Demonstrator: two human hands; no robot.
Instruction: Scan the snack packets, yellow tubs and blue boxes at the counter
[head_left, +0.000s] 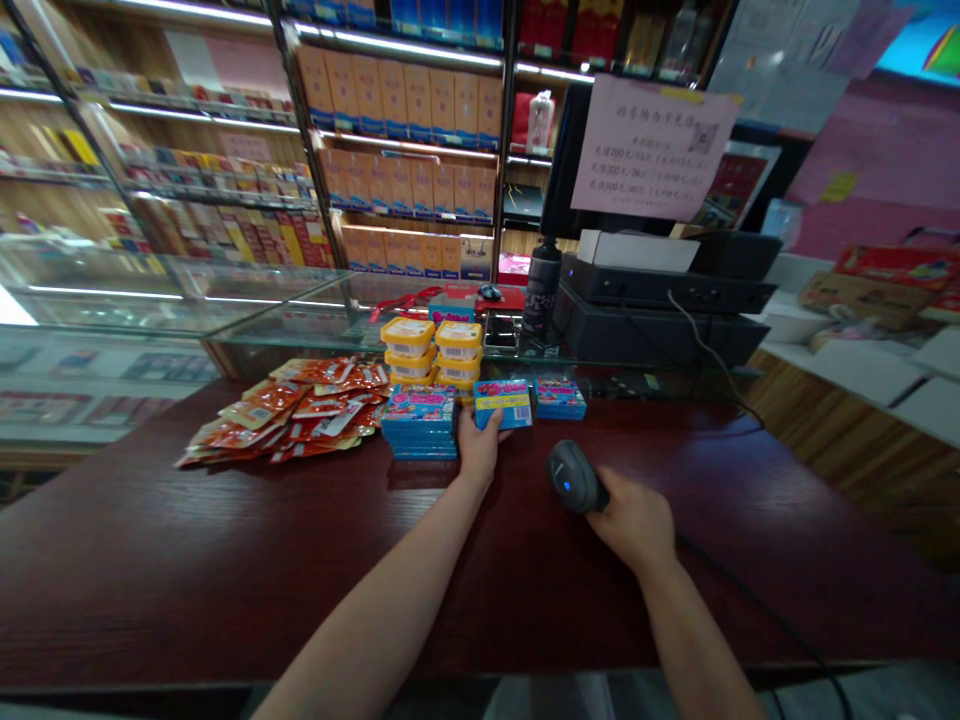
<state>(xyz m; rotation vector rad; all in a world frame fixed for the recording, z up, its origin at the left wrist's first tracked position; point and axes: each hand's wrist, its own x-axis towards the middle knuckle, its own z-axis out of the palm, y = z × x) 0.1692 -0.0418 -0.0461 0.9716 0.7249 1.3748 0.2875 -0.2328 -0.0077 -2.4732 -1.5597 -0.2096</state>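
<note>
My left hand (pixel 478 447) grips a flat blue packet (pixel 503 402) on the dark wooden counter (pixel 225 560), holding it by its near edge. Just left of it stands a stack of the same blue packets (pixel 420 421); another blue packet (pixel 560 398) lies to the right. My right hand (pixel 634 520) is closed round the handle of a black barcode scanner (pixel 574 477), whose head points toward the packets and shows a small blue light. Its cable (pixel 757 600) trails off to the right over the counter.
Red and orange snack sachets (pixel 289 410) lie heaped at the left. Yellow-lidded tubs (pixel 433 345) are stacked behind the packets. A glass display case (pixel 150 320), a black bottle (pixel 541 290) and a till with a paper notice (pixel 652 150) stand behind; shelves of goods line the back wall.
</note>
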